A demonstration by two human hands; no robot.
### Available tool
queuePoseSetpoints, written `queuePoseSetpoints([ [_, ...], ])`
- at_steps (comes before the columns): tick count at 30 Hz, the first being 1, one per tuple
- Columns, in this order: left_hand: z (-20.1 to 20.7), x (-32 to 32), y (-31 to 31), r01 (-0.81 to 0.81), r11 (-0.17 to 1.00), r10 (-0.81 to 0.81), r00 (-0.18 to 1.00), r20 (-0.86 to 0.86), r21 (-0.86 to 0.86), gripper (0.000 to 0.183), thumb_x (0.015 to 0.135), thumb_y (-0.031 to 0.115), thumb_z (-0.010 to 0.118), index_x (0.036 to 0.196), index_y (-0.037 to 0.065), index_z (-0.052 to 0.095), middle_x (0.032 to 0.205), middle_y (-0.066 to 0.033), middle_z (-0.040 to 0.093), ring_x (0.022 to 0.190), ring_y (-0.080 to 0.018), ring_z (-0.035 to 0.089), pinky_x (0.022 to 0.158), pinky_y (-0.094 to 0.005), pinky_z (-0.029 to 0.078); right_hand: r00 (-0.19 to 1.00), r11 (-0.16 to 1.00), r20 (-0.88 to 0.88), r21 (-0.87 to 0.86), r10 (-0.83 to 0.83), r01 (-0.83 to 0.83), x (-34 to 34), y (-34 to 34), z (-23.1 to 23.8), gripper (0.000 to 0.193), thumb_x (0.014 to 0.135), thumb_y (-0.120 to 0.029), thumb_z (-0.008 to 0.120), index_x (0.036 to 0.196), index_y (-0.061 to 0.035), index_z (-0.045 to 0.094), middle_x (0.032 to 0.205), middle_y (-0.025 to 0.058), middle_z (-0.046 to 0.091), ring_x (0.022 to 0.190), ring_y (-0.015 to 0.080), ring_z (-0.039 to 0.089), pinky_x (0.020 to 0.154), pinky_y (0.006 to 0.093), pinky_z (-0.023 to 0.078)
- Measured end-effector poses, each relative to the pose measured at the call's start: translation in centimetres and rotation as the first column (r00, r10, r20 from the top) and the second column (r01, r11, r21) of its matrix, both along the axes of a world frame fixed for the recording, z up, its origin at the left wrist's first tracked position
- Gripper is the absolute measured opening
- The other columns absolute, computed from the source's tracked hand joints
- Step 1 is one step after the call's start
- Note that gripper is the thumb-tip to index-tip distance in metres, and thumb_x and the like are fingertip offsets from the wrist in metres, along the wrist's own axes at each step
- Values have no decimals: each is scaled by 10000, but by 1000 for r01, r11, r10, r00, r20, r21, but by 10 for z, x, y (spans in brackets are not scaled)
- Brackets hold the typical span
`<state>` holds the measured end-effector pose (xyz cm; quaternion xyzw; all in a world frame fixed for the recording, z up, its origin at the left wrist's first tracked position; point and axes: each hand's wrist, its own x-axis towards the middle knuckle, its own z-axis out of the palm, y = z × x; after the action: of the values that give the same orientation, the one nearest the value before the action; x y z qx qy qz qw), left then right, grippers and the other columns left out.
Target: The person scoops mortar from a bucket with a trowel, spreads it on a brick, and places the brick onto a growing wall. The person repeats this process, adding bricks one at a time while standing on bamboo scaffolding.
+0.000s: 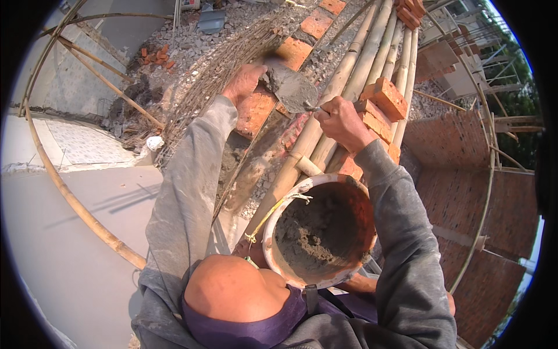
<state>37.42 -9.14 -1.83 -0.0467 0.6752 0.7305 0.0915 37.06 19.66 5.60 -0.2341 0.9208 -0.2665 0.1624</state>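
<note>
My right hand (346, 123) is closed round the handle of a trowel (292, 90), whose grey, mortar-smeared blade points left over a row of bricks. Close to the blade's far-left edge is my left hand (244, 83); its fingertips are partly hidden, so I cannot tell whether they grip anything. Just below that hand lies an orange brick (254, 114) of the row, and another brick (294, 52) shows beyond the blade. Between my forearms stands a round bucket (268, 247) with wet grey mortar (314, 232) inside and a yellow cord at its rim.
Bamboo poles (354, 55) run away from me right of the brick row, with stacked bricks (383, 102) on them. Curved bamboo (81, 203) bends round the left side. Rubble (200, 61) and loose bricks (156, 57) lie at the far left; a brick wall (482, 198) stands right.
</note>
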Motion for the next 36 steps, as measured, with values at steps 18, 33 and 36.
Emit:
queuePoseSetpoints([
  [18,32,161,-23,-298,924,315,948,-40,239,638,1072,391,531,1496,-84,571,1476,-195,642,1369,-228,574,1198,-351,371,814,941,505,9,287,-338,18,0,74,366,989,-261,671,750,16,664,605,38,616,538,117,568,510,323,445],
  [33,6,160,-27,-387,631,375,911,-172,-672,562,868,359,779,1287,-12,735,1125,-157,776,1111,-307,721,1015,-459,535,352,718,-634,661,689,-216,-32,-94,119,86,874,-76,687,954,-73,718,932,75,684,989,289,676,818,460,508],
  [36,15,135,17,-366,319,198,928,-316,-875,675,802,521,785,1304,76,724,1251,-136,638,1346,-304,551,1206,-657,357,132,564,-549,794,825,-225,-62,-127,99,63,876,-88,704,935,-93,726,920,50,692,996,252,677,822,442,501],
])
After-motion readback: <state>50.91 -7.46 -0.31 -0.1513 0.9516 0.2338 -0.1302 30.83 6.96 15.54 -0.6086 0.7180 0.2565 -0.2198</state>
